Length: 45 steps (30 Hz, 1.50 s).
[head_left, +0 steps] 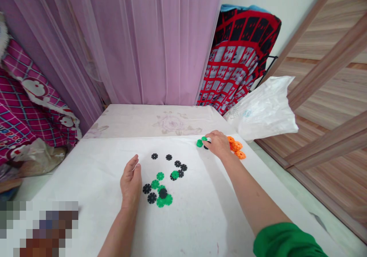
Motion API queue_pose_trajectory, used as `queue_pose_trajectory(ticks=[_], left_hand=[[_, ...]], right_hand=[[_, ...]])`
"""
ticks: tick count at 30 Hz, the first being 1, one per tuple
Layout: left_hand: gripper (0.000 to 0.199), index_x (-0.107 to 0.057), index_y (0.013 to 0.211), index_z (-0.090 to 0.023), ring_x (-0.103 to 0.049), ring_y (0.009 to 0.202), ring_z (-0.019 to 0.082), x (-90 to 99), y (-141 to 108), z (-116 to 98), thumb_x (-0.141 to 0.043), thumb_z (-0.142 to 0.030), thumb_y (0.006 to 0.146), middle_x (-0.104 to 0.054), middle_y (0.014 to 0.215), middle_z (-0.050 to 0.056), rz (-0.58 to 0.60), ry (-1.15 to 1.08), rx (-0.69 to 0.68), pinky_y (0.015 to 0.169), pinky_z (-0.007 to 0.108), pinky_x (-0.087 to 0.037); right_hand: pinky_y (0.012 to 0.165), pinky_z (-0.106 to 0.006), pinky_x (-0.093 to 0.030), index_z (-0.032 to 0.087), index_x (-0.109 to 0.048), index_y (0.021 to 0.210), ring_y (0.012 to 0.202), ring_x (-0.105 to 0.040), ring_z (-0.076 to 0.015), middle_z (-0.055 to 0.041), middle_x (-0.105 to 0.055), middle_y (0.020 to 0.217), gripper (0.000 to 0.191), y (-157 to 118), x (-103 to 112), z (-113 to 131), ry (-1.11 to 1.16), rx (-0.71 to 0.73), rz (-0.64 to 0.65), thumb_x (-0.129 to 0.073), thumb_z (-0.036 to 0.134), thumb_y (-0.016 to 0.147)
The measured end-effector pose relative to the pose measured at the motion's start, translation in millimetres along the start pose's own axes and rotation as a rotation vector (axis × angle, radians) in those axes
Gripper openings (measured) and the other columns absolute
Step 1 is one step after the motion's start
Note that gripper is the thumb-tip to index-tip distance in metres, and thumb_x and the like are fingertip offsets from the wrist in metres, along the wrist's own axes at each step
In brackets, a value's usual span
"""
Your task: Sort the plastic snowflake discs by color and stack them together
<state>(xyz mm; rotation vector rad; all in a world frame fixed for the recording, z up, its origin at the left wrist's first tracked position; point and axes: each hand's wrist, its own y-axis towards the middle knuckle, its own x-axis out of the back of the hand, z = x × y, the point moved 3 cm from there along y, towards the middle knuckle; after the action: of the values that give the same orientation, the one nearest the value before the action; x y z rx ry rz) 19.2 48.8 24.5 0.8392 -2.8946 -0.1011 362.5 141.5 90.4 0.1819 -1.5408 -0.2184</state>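
- Sleeve in green covers your upper right arm at the lower right of the frame, and your bare forearm stretches from it up and to the left.
- White worktop spreads beneath your arms across the lower middle of the frame.
- Your left hand is left of centre in the lower half; its grip is loosely spread, fingers extended and thumb a little apart.
- Just right of that hand, green discs and black discs with notched edges lie in a cluster, some overlapping.
- Above the cluster, more black ones form a loose arc near the centre; at its lower end a green one lies over a black one.
- Your right hand reaches down right of centre, beside a small green group and a dark piece partly under its fingers; you cannot tell whether its grip pinches anything.
- Orange discs lie piled just right of that hand.
- Floral cover lies across the far end, mid-frame.
- Beyond, you face a white plastic bag at right, a red patterned blanket at upper right, and a lilac curtain at upper centre.
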Motion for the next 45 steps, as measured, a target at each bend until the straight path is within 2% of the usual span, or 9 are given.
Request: queue_pose_trajectory(ticks=[8,12,15,20,23,26,35,41,45], left_hand=[[0.034,-0.065,0.118,-0.025,-0.060,0.119,0.021,0.2,-1,-2,-0.056,-0.032,0.086,-0.066,0.124,0.006,0.003,0.000,0.007,0.109,0.039,-0.040],[0.036,-0.064,0.119,-0.024,-0.059,0.120,0.021,-0.4,0,1,-0.056,-0.033,0.086,-0.066,0.124,0.007,0.003,-0.007,0.016,0.110,0.040,-0.039],[0.035,-0.064,0.119,-0.024,-0.059,0.119,0.021,-0.6,0,1,-0.055,-0.033,0.086,-0.066,0.124,0.007,0.005,0.007,0.011,0.110,0.040,-0.040],[0.034,-0.065,0.118,-0.024,-0.061,0.118,0.020,-0.2,1,2,-0.055,-0.031,0.086,-0.067,0.123,0.006,0.004,0.015,-0.008,0.108,0.038,-0.041],[0.035,-0.064,0.118,-0.024,-0.061,0.117,0.020,-0.7,1,4,-0.055,-0.031,0.086,-0.067,0.124,0.006,0.009,0.002,-0.015,0.107,0.038,-0.043],[0.034,-0.064,0.118,-0.024,-0.060,0.118,0.019,-1.5,2,6,-0.055,-0.032,0.086,-0.066,0.125,0.006,0.008,-0.023,-0.020,0.107,0.037,-0.042],[0.033,-0.066,0.116,-0.024,-0.060,0.118,0.021,-2.0,2,6,-0.057,-0.031,0.084,-0.067,0.124,0.007,-0.012,-0.042,0.014,0.109,0.040,-0.041],[0.034,-0.066,0.116,-0.024,-0.060,0.118,0.021,-2.4,1,6,-0.056,-0.030,0.084,-0.066,0.124,0.007,-0.005,-0.042,0.002,0.108,0.039,-0.042],[0.034,-0.065,0.116,-0.023,-0.060,0.117,0.020,-2.3,2,9,-0.056,-0.031,0.085,-0.066,0.124,0.007,-0.005,-0.049,-0.016,0.108,0.039,-0.042]], right_hand=[[0.083,-0.033,-0.039,0.024,-0.074,0.102,0.100,-0.057,-0.0238,-0.0081,-0.066,0.108,0.024,5,-13,12,-0.025,0.017,0.067,-0.063,0.037,0.085],[0.084,-0.035,-0.040,0.021,-0.071,0.111,0.103,-0.057,-0.0259,-0.0101,-0.065,0.113,0.032,2,-9,11,-0.024,0.023,0.054,-0.063,0.039,0.085],[0.085,-0.033,-0.042,0.022,-0.073,0.106,0.101,-0.059,-0.0233,-0.0085,-0.067,0.109,0.025,-12,-4,15,0.062,0.030,0.027,-0.061,0.033,0.087],[0.081,-0.028,-0.045,0.026,-0.074,0.089,0.092,-0.063,-0.0164,-0.0017,-0.069,0.094,0.018,-56,-7,52,0.364,0.201,0.089,-0.057,0.022,0.088],[0.084,-0.029,-0.046,0.027,-0.074,0.094,0.093,-0.062,-0.0166,-0.0013,-0.069,0.097,0.015,-80,-10,79,0.459,0.357,0.127,-0.063,0.025,0.085],[0.085,-0.031,-0.045,0.027,-0.072,0.103,0.095,-0.060,-0.0183,-0.0025,-0.067,0.100,0.024,-92,-11,97,0.444,0.445,0.154,-0.070,0.028,0.080],[0.081,-0.031,-0.042,0.024,-0.071,0.090,0.093,-0.058,-0.0186,-0.0018,-0.066,0.096,0.013,-99,-16,119,0.362,0.433,0.253,-0.067,0.021,0.078],[0.085,-0.033,-0.042,0.026,-0.069,0.107,0.096,-0.057,-0.0207,-0.0034,-0.065,0.101,0.032,-99,-17,120,0.383,0.447,0.197,-0.072,0.033,0.076],[0.082,-0.031,-0.040,0.028,-0.071,0.102,0.093,-0.056,-0.0189,-0.0017,-0.065,0.099,0.024,-99,-19,129,0.392,0.514,0.205,-0.071,0.031,0.078]])
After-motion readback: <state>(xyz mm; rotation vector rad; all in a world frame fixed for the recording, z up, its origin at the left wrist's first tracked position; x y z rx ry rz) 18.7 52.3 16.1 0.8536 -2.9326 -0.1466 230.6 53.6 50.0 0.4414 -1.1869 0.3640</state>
